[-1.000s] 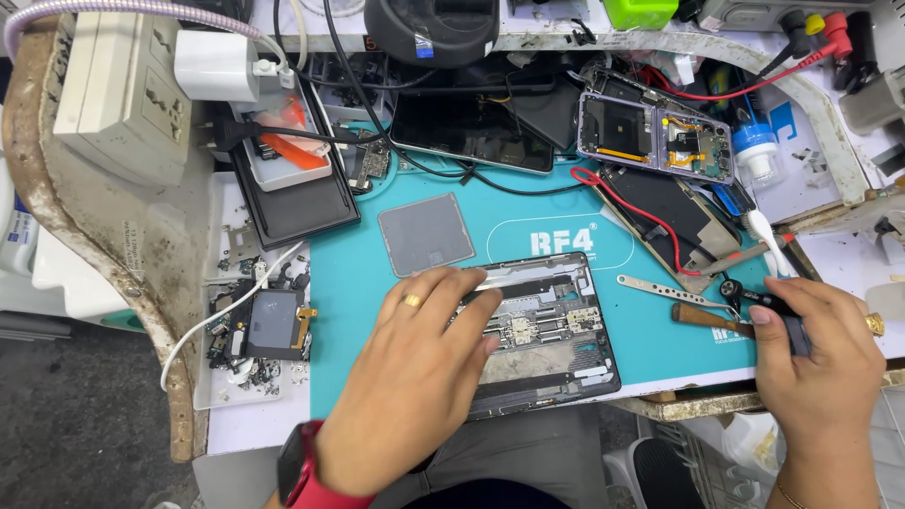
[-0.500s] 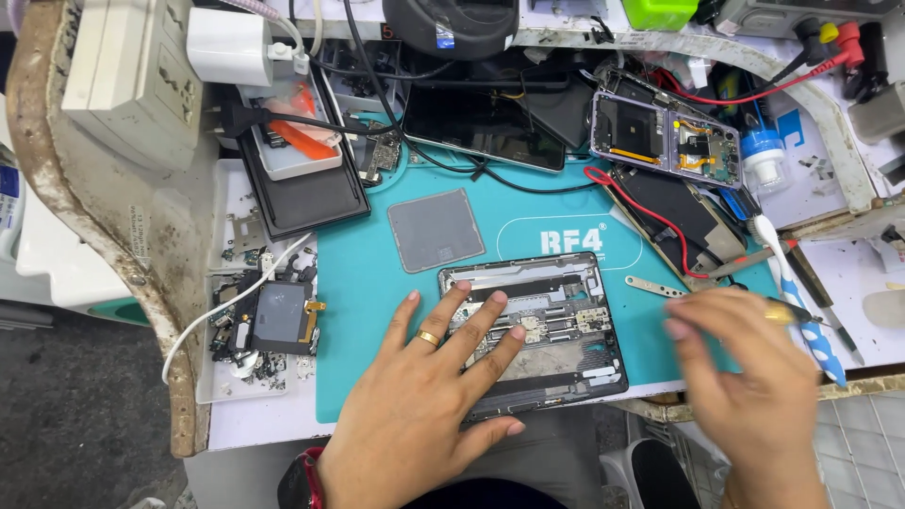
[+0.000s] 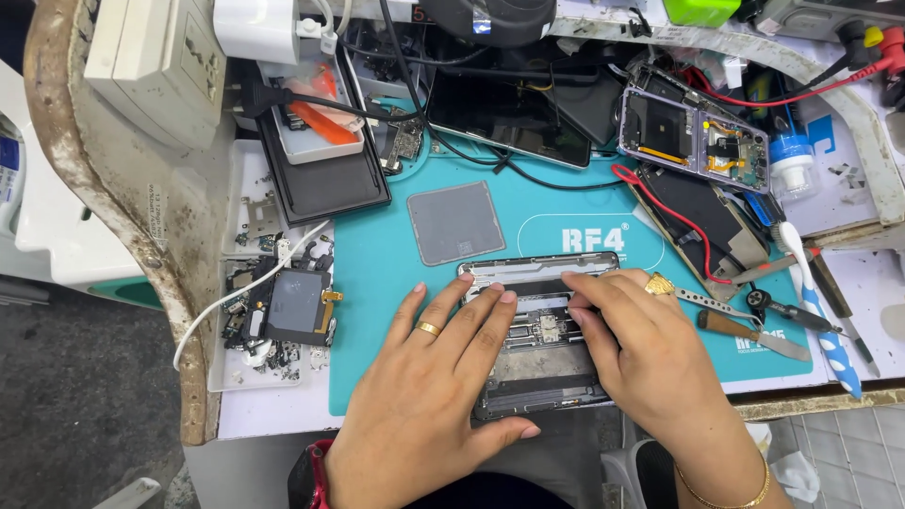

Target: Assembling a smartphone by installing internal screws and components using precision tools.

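1. Against the frame half a second earlier, the right hand (image 3: 650,353) is seen moved in from the tool area at the right edge and laid on the opened phone (image 3: 539,330); the left hand (image 3: 429,396) is little changed.
2. The opened phone lies flat on the teal mat (image 3: 377,283) at the front of the tabletop (image 3: 273,410), both hands resting on it.
3. Left grip — fingers spread flat over the phone's left half, nothing pinched. Right grip — fingertips drawn together on the upper middle of the frame; whether a part is pinched cannot be told.
4. Phone interior: dark, matte, with small metallic connectors; upper rim a thin silvery strip.
5. The mat looks smooth and rubbery. A grey square pad (image 3: 456,222) lies just behind the phone; metal tweezers (image 3: 707,303) and a wooden-handled blade (image 3: 754,335) lie to the right.
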